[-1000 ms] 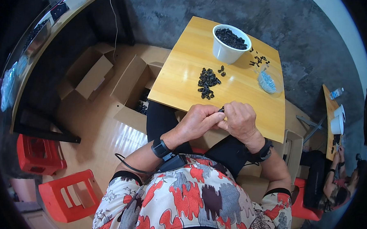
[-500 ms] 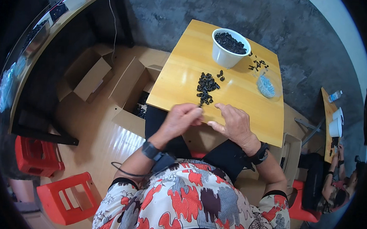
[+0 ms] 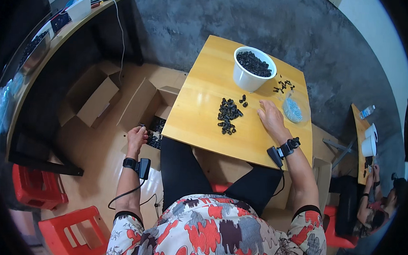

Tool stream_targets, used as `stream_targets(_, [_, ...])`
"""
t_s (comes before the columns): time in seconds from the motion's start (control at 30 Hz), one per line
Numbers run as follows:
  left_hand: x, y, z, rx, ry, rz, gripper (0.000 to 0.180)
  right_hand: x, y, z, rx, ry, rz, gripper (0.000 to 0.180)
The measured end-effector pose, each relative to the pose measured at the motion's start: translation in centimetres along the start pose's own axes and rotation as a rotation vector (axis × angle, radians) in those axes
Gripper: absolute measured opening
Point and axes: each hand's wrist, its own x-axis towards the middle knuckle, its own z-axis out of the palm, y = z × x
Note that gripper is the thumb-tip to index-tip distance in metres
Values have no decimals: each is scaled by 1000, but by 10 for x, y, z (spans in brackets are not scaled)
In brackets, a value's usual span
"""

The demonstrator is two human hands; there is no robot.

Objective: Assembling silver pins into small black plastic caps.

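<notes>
i am lowering my left hand [image 3: 136, 136], curled closed on a small black part, over the open cardboard box [image 3: 155, 125] beside the surface [image 3: 200, 109], releasing low inside, while my right hand [image 3: 270, 119] is resting open near the black parts pile [image 3: 228, 115].

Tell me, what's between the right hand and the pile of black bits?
Only bare yellow tabletop separates the right hand from the pile, seen in the head view.
</notes>
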Motion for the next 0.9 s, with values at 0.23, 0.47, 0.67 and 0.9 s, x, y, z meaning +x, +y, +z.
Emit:
stream_targets(0.23, [-20,30,36,-121,-13,51,29,40,-2,16,-209,-31,-133,32])
stream_targets(0.47, [-69,54,77,-270,-46,206,26,53,12,34,-220,-35,-198,27])
stream_targets(0.67, [-95,54,88,-255,85,305,28,26,12,37,45,113,-212,13])
stream_targets(0.9, [-103,73,92,-206,141,447,29,12,-12,30,229,122,-66,12])
